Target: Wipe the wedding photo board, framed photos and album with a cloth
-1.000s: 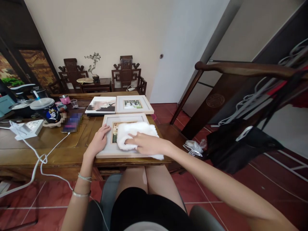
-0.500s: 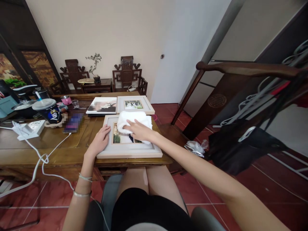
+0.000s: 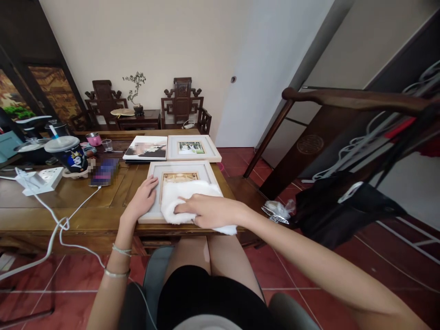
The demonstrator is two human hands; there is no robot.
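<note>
A picture frame with a pale wooden rim lies flat at the table's front edge, its upper inner picture part showing. My left hand rests on the frame's left border, fingers stretched out and lying flat. Bunched under my right hand is a white cloth, pressed over the lower part of the frame. The fingers of that hand are closed on the cloth, one corner of which hangs past the frame's front edge. The lower part of the picture is covered.
Behind lie a second framed photo and a stack topped by a photo panel. To the left are a lidded drink cup, a phone, a power strip and white cables. A wooden chair stands at right.
My right hand has drawn the cloth down toward the table's front edge, uncovering the picture's upper part. My left hand stays on the frame's left border.
</note>
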